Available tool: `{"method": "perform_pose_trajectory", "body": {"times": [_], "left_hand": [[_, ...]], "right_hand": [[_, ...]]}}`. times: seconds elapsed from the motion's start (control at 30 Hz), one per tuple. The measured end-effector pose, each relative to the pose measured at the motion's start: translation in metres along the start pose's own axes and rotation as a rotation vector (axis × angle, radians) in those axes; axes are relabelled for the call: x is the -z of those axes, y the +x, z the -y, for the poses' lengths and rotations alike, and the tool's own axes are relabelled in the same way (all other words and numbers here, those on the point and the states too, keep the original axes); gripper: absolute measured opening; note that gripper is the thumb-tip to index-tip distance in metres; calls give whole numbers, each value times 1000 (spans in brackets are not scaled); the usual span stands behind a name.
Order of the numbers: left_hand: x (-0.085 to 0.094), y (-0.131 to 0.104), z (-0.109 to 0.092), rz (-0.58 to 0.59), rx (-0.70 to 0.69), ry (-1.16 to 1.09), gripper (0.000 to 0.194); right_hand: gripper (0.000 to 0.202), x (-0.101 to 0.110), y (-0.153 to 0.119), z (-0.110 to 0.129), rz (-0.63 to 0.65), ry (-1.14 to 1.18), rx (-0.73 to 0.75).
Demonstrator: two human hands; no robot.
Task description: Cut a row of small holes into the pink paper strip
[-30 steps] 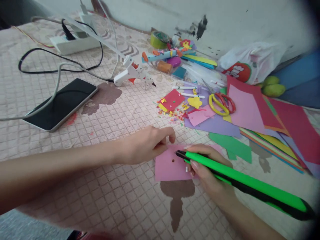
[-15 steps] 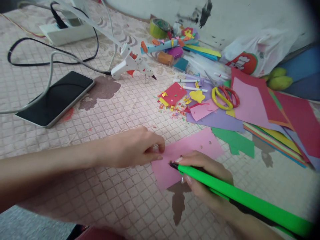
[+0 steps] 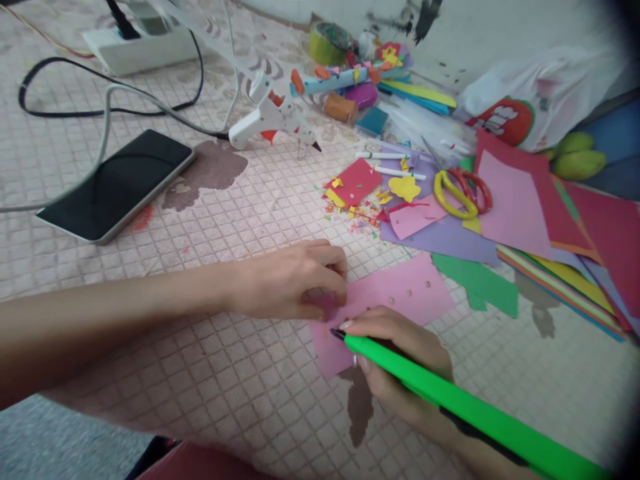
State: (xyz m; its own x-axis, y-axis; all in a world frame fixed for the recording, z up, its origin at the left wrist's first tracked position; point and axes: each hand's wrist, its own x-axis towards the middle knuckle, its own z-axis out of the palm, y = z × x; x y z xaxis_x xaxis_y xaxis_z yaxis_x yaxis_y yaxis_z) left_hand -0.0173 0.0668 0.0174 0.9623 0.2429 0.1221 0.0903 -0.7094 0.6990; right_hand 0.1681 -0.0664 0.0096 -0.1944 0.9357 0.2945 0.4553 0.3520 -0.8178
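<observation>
A pink paper strip lies flat on the tablecloth and carries a row of small round marks. My left hand rests at its left end, fingers curled and pressed on the paper. Held in my right hand is a long green pen with a black tip. The tip meets the strip near its lower left part. My right fingers cover some of the paper's middle. Beyond the strip's right end sits a piece of green paper.
Scissors with yellow and red handles lie on purple paper among scraps. A white glue gun stands at the back. To the left are a phone and a power strip with cables. A plastic bag leans at the wall.
My right hand has shifted left with the pen, its tip now nearer the strip's left end. My left hand has moved slightly right. More round marks show. The view has shifted a little.
</observation>
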Motion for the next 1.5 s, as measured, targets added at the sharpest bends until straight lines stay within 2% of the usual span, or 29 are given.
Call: {"method": "perform_pose_trajectory", "body": {"times": [0.63, 1.07, 1.37, 1.5], "left_hand": [[-1, 0, 0, -2, 23, 12, 13], [0, 0, 1, 1, 17, 12, 16], [-1, 0, 1, 5, 19, 16, 9], [-1, 1, 0, -22, 44, -28, 14]], "right_hand": [[27, 2, 3, 2, 46, -17, -37], [27, 1, 7, 5, 70, -35, 4], [24, 3, 2, 4, -141, 146, -93], [25, 9, 5, 4, -151, 182, -100]]}}
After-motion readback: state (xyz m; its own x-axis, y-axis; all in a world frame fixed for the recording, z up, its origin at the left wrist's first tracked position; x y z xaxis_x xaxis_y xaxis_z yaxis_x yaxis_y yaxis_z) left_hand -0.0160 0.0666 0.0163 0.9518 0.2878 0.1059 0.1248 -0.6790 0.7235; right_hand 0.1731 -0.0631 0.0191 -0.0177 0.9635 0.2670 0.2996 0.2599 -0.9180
